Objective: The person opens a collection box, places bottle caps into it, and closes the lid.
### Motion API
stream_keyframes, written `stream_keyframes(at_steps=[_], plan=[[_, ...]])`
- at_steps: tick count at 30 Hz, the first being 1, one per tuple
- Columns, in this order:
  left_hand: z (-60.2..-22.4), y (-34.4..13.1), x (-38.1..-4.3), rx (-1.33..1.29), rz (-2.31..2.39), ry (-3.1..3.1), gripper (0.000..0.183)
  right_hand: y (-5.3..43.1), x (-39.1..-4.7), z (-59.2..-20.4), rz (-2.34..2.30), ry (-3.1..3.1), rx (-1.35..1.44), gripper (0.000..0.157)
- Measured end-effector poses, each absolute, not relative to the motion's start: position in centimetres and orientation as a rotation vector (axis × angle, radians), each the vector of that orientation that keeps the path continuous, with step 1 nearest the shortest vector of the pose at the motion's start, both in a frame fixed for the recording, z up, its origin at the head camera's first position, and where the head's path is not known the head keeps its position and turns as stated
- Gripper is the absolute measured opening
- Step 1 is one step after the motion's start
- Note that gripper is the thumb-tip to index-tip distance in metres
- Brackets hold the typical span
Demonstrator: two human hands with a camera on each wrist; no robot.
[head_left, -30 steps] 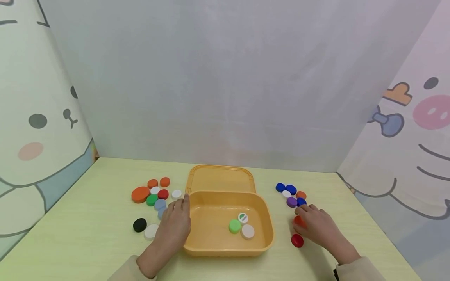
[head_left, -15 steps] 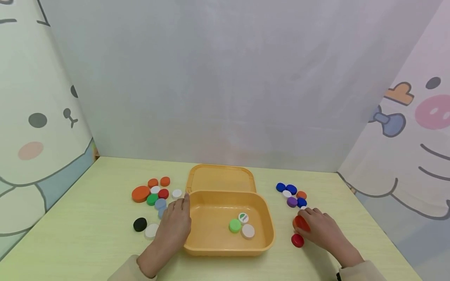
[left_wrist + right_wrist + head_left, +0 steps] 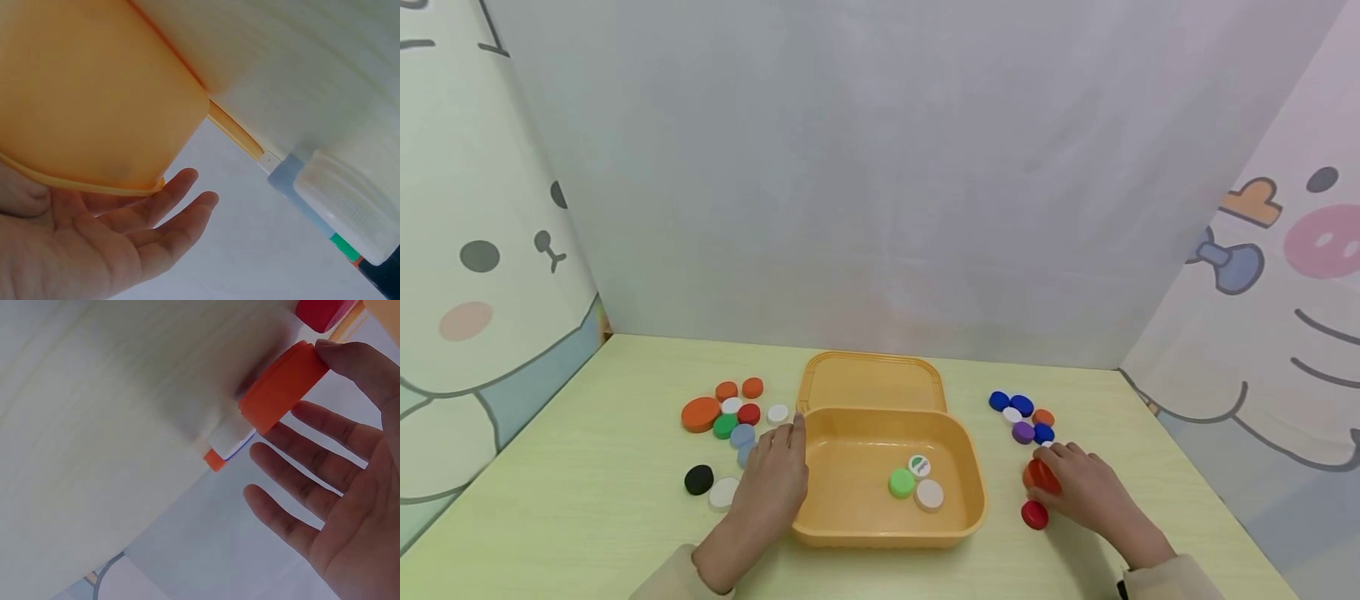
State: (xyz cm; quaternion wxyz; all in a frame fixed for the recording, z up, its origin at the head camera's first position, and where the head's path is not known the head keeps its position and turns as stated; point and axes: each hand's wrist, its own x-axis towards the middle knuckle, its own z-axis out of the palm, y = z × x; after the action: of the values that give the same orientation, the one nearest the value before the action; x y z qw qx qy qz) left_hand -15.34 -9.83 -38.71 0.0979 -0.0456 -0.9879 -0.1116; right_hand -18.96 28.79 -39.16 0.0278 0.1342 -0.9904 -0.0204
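Note:
At the left side of the yellow-orange plastic box (image 3: 887, 537), my left hand (image 3: 775, 475) rests along the rim, its fingers lying loosely over the edge; the left wrist view shows the box's outer wall (image 3: 94, 94). My right hand (image 3: 1078, 483) pinches a large orange-red bottle cap (image 3: 284, 387) between thumb and fingertips, the other fingers spread. A darker red cap (image 3: 1034, 515) lies just in front of it. Inside the box are a light green cap (image 3: 901, 482), a white cap with a green print (image 3: 919, 466) and a plain whitish cap (image 3: 928, 495).
Behind the box lies its lid (image 3: 871, 383). Several caps lie left of the box, among them a large orange cap (image 3: 701, 414) and a black cap (image 3: 698, 480). Blue, white, orange and purple caps (image 3: 1022, 432) sit beyond my right hand. A grey cloth (image 3: 880, 167) hangs behind the table.
My right hand has shifted slightly right and now shows more of the orange-red cap at its fingertips. The left hand and the box stay put.

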Motion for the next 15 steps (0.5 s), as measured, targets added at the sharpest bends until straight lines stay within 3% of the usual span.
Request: stream_keyframes(at_steps=[15], plan=[[-39.0, -9.8, -15.5, -0.15, -0.307, -2.896, 0.06, 26.5, -19.7, -36.9, -0.095, -2.801, 0.629, 0.042]])
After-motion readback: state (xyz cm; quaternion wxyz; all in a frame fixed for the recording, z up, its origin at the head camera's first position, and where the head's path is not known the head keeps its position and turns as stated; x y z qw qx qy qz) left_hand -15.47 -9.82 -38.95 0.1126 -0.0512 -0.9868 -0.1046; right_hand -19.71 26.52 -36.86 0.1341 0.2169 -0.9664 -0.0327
